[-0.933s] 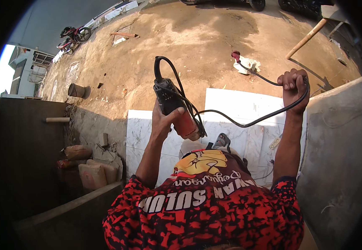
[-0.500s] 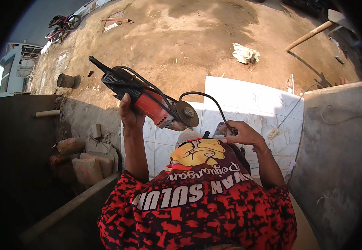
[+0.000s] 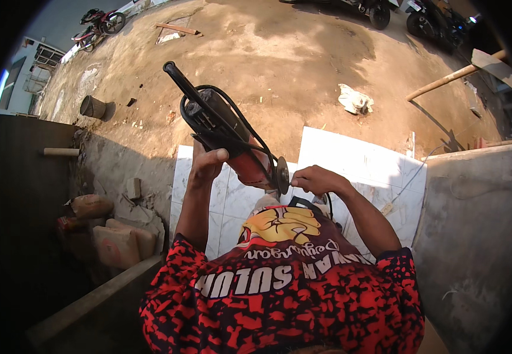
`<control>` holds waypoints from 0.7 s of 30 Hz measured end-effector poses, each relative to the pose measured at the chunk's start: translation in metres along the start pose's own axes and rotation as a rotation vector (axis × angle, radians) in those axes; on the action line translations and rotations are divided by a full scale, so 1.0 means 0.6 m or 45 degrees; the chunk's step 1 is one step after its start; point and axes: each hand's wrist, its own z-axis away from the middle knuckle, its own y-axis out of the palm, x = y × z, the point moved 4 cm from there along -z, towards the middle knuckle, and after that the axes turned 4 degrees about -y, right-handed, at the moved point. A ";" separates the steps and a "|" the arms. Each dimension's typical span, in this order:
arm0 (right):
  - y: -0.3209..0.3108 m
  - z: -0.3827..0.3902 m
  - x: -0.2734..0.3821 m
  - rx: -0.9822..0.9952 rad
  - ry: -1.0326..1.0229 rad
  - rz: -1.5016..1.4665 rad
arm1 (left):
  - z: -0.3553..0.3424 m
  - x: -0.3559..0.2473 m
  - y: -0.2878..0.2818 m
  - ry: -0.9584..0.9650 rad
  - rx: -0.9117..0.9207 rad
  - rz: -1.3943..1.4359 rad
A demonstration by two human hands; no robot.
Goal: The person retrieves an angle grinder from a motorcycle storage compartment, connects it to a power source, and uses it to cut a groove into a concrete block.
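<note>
My left hand (image 3: 208,162) is wrapped round the red and black body of an angle grinder (image 3: 249,168), held above the tiles in front of my shirt. The grinder's rear handle points up and away. At its near end sits a round disc (image 3: 283,175), seen nearly edge-on. A black power cord (image 3: 331,203) is looped along the tool, and a length shows below my right hand (image 3: 322,180). That hand is closed just right of the disc, its fingertips close to it. It appears to grip the cord, though the fingers partly hide it.
White marbled tiles (image 3: 350,154) lie beneath, with a power strip (image 3: 387,208) on them at right. Low walls flank both sides. Filled sacks (image 3: 117,243) lie at left. Beyond, on bare dirt, are a bucket (image 3: 92,107), a crumpled white sack (image 3: 355,99) and parked motorcycles (image 3: 105,22).
The grinder has swung more upright and shifted right, its disc turning edge-on. My right hand has moved left and up toward the disc. The view has tilted up, showing more motorcycles.
</note>
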 end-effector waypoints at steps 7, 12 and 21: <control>-0.045 -0.066 0.037 -0.771 -0.079 -0.161 | 0.017 -0.025 -0.044 -0.096 -0.051 -0.300; 0.026 0.002 0.004 0.168 0.106 -0.207 | 0.031 -0.050 -0.094 0.048 -0.339 -0.261; -0.084 0.091 0.150 -0.129 -1.175 -1.377 | 0.035 -0.080 -0.088 -0.064 -0.134 -0.949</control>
